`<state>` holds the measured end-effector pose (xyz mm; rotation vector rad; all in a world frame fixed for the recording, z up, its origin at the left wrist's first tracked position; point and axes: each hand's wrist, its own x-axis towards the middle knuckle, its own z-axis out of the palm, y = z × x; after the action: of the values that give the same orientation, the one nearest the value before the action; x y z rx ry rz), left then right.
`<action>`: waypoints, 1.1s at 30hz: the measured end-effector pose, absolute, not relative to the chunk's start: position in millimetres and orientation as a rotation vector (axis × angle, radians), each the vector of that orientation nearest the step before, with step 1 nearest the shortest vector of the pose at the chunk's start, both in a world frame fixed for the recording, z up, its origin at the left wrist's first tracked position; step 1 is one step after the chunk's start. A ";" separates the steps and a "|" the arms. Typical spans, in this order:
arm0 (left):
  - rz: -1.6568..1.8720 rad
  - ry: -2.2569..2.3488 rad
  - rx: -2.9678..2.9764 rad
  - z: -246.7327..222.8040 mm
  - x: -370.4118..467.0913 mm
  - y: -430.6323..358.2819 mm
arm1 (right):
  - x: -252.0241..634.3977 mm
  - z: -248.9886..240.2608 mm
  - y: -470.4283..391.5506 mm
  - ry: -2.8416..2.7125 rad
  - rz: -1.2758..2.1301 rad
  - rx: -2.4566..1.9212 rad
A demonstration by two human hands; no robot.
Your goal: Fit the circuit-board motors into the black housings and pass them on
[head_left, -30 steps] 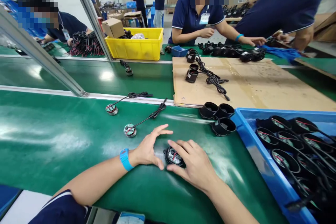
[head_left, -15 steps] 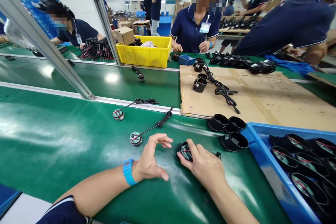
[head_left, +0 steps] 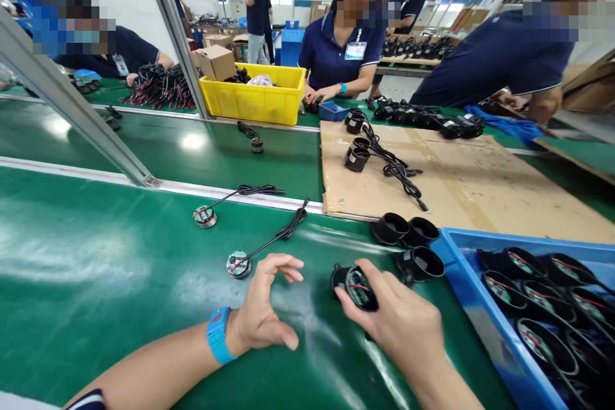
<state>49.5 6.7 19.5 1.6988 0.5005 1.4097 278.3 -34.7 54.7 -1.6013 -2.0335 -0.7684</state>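
Observation:
My left hand (head_left: 269, 304), with a blue band at the wrist, hovers over the green work surface, fingers curved apart and nothing between them. My right hand (head_left: 394, 314) grips a black round housing (head_left: 358, 288) by its rim; a green circuit board with a red wire shows in its opening. Left of my left hand lies a round board piece (head_left: 238, 264) with a knotted black cable (head_left: 291, 224). Farther left is a second board piece (head_left: 205, 217), also cabled. Three black rings (head_left: 421, 264) stand beyond my right hand.
A blue bin (head_left: 473, 307) of housings with boards stands at the right. Behind are a cardboard sheet (head_left: 456, 173) with cabled housings and a yellow bin (head_left: 252, 102). A metal post (head_left: 96, 109) slants at the left. Several people are across the line.
My right hand has tilted the housing, so more of its side and the board show. My left hand keeps its open curve. The whole view has shifted slightly.

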 end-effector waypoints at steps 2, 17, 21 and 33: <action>1.398 0.509 1.707 19.2 50.1 7.0 | 277.2 55.4 -36.9 -2.022 -0.784 -1.573; 1.268 0.567 1.774 19.6 56.0 -1.4 | 374.8 184.7 147.2 -2.315 -0.369 -2.495; 1.201 0.549 1.799 15.1 52.1 -2.2 | 381.0 136.8 206.2 -2.291 -0.162 -2.509; 0.917 1.121 2.150 87.9 24.7 170.0 | 397.5 91.2 321.0 -1.909 -0.064 -2.577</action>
<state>24.7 170.0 87.9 2.1503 1.1212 0.9169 397.5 321.0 91.2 -2.5766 -1.9090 -0.0641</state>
